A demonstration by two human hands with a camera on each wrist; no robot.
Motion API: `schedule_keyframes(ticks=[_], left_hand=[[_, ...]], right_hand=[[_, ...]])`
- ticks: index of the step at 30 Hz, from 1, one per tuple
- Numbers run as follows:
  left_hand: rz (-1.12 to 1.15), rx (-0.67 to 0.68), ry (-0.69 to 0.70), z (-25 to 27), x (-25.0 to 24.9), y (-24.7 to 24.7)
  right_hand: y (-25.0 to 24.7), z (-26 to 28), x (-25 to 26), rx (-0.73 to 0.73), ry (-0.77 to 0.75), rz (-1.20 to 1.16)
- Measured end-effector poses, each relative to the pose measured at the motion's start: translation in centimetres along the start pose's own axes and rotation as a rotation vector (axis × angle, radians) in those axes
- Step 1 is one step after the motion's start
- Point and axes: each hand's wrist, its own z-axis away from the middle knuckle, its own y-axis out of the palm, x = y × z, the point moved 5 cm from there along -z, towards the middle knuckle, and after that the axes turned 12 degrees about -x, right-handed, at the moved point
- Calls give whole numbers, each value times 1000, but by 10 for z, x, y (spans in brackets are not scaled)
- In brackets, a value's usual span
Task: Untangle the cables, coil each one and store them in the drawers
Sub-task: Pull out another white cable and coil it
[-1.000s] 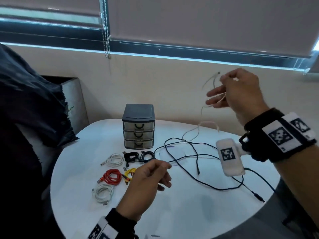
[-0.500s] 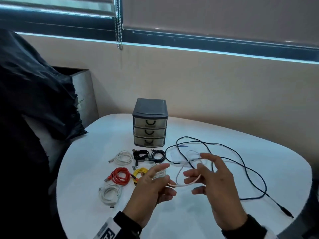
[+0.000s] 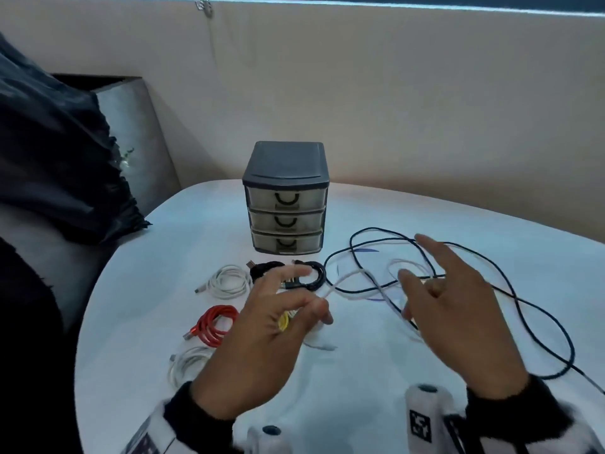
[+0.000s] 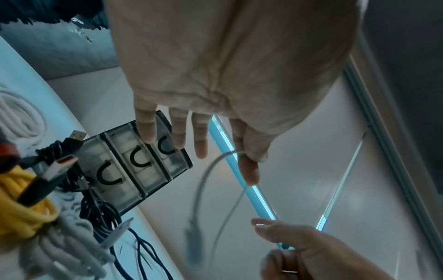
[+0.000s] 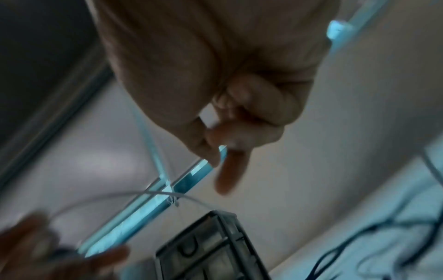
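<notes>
My left hand (image 3: 322,306) hovers over the white table (image 3: 376,371) and pinches a thin white cable (image 3: 347,278) between thumb and forefinger; the pinch shows in the left wrist view (image 4: 242,153), with a plug end (image 4: 194,231) dangling below. The cable runs right to my right hand (image 3: 412,283), whose forefinger points out while the other fingers curl. A white loop (image 3: 409,263) lies by those fingers, too blurred to show a grip. A long black cable (image 3: 540,309) sprawls loose under and right of that hand. The three-drawer unit (image 3: 284,198) stands behind, all drawers closed.
Coiled cables lie left of my hands: white (image 3: 229,280), two black (image 3: 265,270) (image 3: 312,273), red (image 3: 216,322), yellow (image 3: 283,321), white (image 3: 186,362). A dark cloth (image 3: 59,152) hangs at the left. The wall (image 3: 393,93) runs close behind the table.
My right hand came down from high at the right to just above the table beside my left hand, bringing the white cable with it. The left hand kept its pinch.
</notes>
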Motion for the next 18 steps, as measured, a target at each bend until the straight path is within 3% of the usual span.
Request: schedule_keyframes(ticks=[2,4,5,8,13,16,18], left_hand=[[33,58,21,2,-4,3],[125,123,28,5,-8,10],[194,125,14,6,-10,13],[384,64,-89,5,-12,12],[734,104,-335,5,-10,5],[1015,166,-367,6,-13,0],[1137,163,-323,6,-20,-2]], right_hand=[[0,21,19,-98,-275,187],[11,38,35,-37,-514,153],[18,42,38,45,-555,72],[26,42,38,235,-450,-273],[9,31,36,221,-242,-663],[6,21,26,102,-206,-650],[19,23,21,108,-221,-523]])
